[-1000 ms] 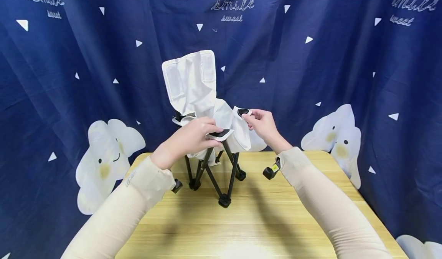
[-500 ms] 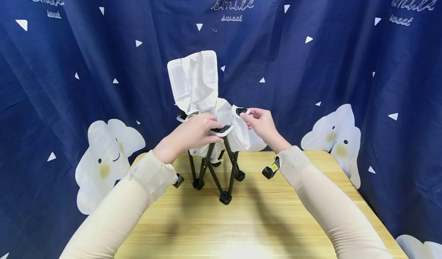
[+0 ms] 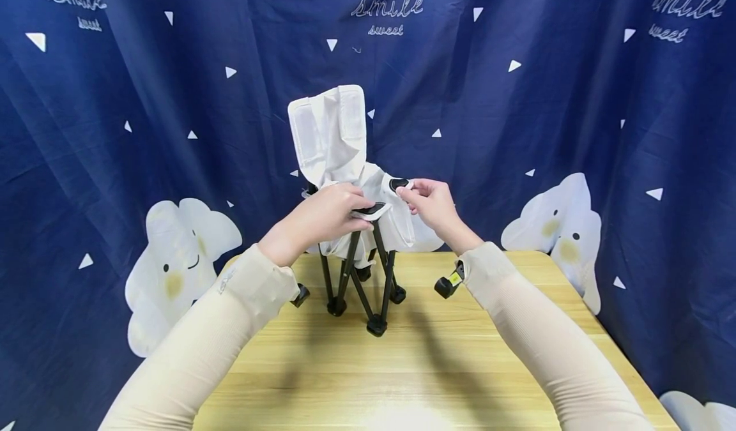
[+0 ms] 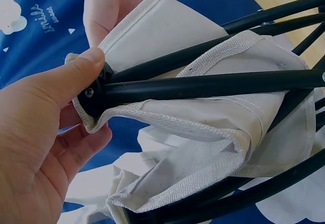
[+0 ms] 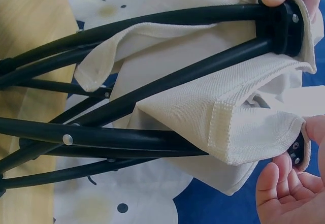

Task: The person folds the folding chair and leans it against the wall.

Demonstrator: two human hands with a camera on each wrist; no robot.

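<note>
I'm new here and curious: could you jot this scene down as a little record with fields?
Main thing: white cloth folding chair with black legs
Left hand: pinches one chair corner
Right hand: pinches another corner
Below: wooden table
Behind: blue patterned curtain
Unclear: whether the chair's feet touch the table

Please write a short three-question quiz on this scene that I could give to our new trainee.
1. True or false: only the left hand is holding the white folding chair.
2. Choose one: what colour are the chair's legs? A) red; B) black; C) yellow.
3. Fill in the blank: on the blue curtain, the word "____" is printed above "sweet".

Key: 1. False; the right hand also grips a corner. 2. B. 3. smile.
</note>
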